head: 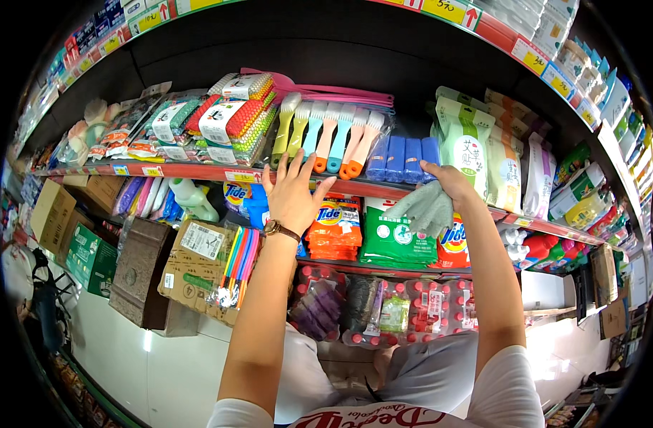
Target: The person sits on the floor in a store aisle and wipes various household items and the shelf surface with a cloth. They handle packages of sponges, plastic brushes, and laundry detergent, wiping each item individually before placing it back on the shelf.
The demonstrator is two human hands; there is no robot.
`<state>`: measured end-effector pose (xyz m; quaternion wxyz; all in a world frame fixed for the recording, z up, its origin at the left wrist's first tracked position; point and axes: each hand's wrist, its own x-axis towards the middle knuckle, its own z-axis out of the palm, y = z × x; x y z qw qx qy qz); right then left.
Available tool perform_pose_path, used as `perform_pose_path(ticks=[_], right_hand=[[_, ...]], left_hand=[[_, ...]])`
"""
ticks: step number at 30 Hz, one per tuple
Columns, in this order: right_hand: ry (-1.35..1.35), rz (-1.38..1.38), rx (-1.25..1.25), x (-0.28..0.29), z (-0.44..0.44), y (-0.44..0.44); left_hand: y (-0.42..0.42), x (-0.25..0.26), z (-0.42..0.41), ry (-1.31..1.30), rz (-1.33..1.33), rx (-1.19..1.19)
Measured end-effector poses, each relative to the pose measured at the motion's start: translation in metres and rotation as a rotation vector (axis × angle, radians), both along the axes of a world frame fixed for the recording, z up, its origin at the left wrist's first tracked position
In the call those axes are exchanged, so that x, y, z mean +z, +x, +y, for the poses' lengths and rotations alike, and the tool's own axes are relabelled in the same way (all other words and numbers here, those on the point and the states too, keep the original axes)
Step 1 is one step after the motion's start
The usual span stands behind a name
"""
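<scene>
My left hand (292,197) has its fingers spread and holds nothing. Its fingertips reach the shelf edge by a row of plastic-handled brushes (326,134) in yellow-green, light blue and peach; whether they touch the handles I cannot tell. In my right hand (450,183) hangs a crumpled grey fabric glove (425,206). The thumb or a finger of that hand lies beside the wrapped blue rolls (404,158), which stand right of the brushes. Upright green and white packets (464,142) are just beyond my right hand.
Mesh scouring cloths (219,125) are stacked left of the brushes, with pink plastic items (337,93) behind. Below sit Tide detergent bags (334,230), a green pack (393,249) and red-capped bottles (425,307). Cardboard boxes (198,257) jut out at left. An upper shelf edge (497,35) overhangs.
</scene>
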<state>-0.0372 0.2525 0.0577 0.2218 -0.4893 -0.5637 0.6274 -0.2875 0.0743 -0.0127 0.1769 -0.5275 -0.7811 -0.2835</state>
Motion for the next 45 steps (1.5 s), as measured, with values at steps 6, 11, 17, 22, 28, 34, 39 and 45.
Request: perform_pose_path(ticks=[6, 11, 17, 22, 28, 34, 39, 45], right_hand=[[0.904, -0.863, -0.004, -0.014, 0.0, 0.003], [1.191, -1.0, -0.041, -0.003, -0.035, -0.006], [1.313, -0.754, 0.049, -0.024, -0.036, 0.002], [1.314, -0.71, 0.092, -0.026, -0.026, 0.011], [1.286, -0.729, 0.126, -0.022, -0.025, 0.012], [1.294, -0.77, 0.126, -0.026, -0.02, 0.022], [1.267, -0.646, 0.048, -0.015, -0.039, 0.033], [0.992, -0.31, -0.052, -0.033, -0.105, 0.068]], left_hand=[[0.001, -0.003, -0.004, 0.001, 0.034, 0.04], [0.008, 0.001, 0.001, -0.008, 0.042, 0.05], [-0.004, 0.026, 0.034, 0.056, 0.084, -0.141], [-0.014, 0.036, 0.058, -0.259, 0.001, -0.062], [-0.012, 0.032, 0.054, -0.38, -0.032, 0.101], [0.003, 0.04, 0.057, -0.5, -0.028, 0.196], [0.011, 0.057, 0.064, -0.596, -0.049, 0.219], [0.026, 0.032, 0.034, -0.093, 0.057, 0.059]])
